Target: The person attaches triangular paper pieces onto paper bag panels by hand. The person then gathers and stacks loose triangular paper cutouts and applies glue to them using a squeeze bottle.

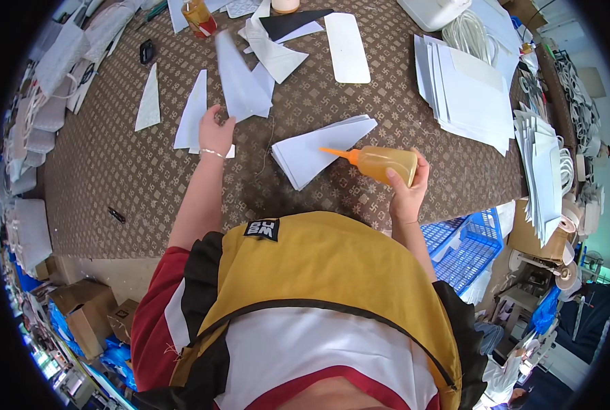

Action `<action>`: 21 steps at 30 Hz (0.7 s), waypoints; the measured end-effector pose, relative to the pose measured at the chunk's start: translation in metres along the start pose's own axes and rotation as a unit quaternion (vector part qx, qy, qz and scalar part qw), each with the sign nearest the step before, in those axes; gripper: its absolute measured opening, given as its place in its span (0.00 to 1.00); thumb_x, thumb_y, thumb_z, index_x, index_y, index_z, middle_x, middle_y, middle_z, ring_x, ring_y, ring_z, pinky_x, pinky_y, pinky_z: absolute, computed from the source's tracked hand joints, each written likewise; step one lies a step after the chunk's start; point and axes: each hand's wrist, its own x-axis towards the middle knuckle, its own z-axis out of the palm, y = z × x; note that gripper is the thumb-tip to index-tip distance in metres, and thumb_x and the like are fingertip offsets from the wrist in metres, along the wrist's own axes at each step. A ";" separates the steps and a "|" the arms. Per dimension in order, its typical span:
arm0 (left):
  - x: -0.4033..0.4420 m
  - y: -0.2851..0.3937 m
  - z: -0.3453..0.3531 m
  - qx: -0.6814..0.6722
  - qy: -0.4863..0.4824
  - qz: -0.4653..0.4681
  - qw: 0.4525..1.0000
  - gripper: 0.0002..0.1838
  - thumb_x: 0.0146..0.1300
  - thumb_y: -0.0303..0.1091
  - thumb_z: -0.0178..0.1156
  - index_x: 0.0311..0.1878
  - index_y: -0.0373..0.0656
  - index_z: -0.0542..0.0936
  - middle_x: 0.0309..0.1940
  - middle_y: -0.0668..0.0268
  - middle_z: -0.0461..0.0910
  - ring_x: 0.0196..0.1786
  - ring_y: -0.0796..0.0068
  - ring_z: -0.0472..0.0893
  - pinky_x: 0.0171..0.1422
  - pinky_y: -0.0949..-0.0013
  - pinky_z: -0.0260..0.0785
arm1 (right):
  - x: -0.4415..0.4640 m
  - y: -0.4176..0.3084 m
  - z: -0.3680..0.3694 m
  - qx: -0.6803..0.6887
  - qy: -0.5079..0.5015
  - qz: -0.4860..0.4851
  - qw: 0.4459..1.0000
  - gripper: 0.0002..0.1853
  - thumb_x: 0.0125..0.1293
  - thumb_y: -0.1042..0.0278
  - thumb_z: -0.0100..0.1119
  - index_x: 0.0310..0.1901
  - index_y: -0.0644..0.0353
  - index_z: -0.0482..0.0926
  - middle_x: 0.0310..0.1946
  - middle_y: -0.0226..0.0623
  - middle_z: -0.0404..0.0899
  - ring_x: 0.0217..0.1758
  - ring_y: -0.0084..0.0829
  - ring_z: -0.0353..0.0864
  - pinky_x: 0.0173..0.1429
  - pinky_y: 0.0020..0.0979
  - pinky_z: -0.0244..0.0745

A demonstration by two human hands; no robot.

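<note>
My right hand (410, 193) is wrapped round a squeeze bottle (387, 164) of yellowish liquid, tilted on its side. Its orange nozzle points left, over a fanned stack of white tapered pieces (312, 154) on the patterned table (147, 205). Further left, my left hand (216, 132) has its thumb and fingers apart, with nothing visible between them. It is beside a white tapered piece (193, 113) and just below another white piece (240, 82), whose upper end is blurred. A small white scrap (230, 151) lies by the wrist.
Stacks of white sheets (465, 89) and coiled white cord (469, 34) are at the right. A rounded white card (347, 48), a jar (199, 17) and a black clip (146, 51) lie further back. A blue crate (465, 253) stands below the table's right edge.
</note>
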 end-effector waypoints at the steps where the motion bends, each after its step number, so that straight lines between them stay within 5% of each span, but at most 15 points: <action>1: 0.000 0.002 0.000 0.147 0.047 0.098 0.983 0.19 0.55 0.35 0.65 0.49 0.38 0.76 0.34 0.61 0.79 0.35 0.69 0.80 0.40 0.70 0.72 | 0.002 0.000 -0.002 -0.002 0.023 -0.005 1.000 0.35 0.49 0.76 0.69 0.59 0.62 0.63 0.49 0.36 0.71 0.53 0.29 0.72 0.60 0.31 0.68; 2: -0.005 0.005 0.002 0.145 0.045 0.098 0.983 0.19 0.55 0.35 0.65 0.49 0.38 0.76 0.34 0.61 0.79 0.35 0.69 0.80 0.40 0.70 0.72 | 0.003 0.001 -0.006 -0.004 0.046 -0.009 0.999 0.34 0.50 0.76 0.68 0.59 0.62 0.63 0.49 0.36 0.71 0.53 0.29 0.72 0.60 0.31 0.68; 4: -0.027 0.026 0.004 0.025 -0.192 0.047 0.980 0.24 0.55 0.37 0.65 0.53 0.38 0.74 0.42 0.58 0.77 0.41 0.67 0.79 0.45 0.66 0.73 | 0.003 0.002 -0.015 -0.010 0.069 -0.008 0.998 0.34 0.50 0.76 0.68 0.59 0.62 0.63 0.50 0.36 0.71 0.53 0.29 0.72 0.60 0.31 0.68; 6: -0.054 0.055 0.006 0.046 -0.295 0.064 0.952 0.25 0.55 0.39 0.64 0.54 0.38 0.73 0.49 0.58 0.74 0.47 0.64 0.78 0.50 0.64 0.71 | 0.012 0.005 -0.024 -0.016 0.113 -0.034 0.993 0.34 0.50 0.76 0.69 0.58 0.63 0.62 0.48 0.36 0.71 0.52 0.28 0.73 0.58 0.30 0.69; 10: -0.077 0.058 0.019 0.140 -0.281 0.173 0.933 0.25 0.54 0.40 0.64 0.54 0.39 0.74 0.48 0.56 0.74 0.50 0.59 0.76 0.54 0.62 0.69 | 0.022 -0.002 -0.031 -0.037 0.158 -0.058 0.985 0.34 0.50 0.76 0.69 0.58 0.64 0.62 0.48 0.36 0.72 0.51 0.28 0.73 0.57 0.29 0.69; 21: -0.079 0.063 0.022 0.169 -0.244 0.191 0.936 0.24 0.51 0.39 0.65 0.51 0.41 0.75 0.48 0.57 0.74 0.52 0.55 0.73 0.57 0.60 0.66 | 0.038 0.012 -0.038 -0.120 0.181 -0.094 0.972 0.30 0.52 0.76 0.68 0.56 0.65 0.64 0.48 0.37 0.71 0.51 0.29 0.73 0.57 0.30 0.69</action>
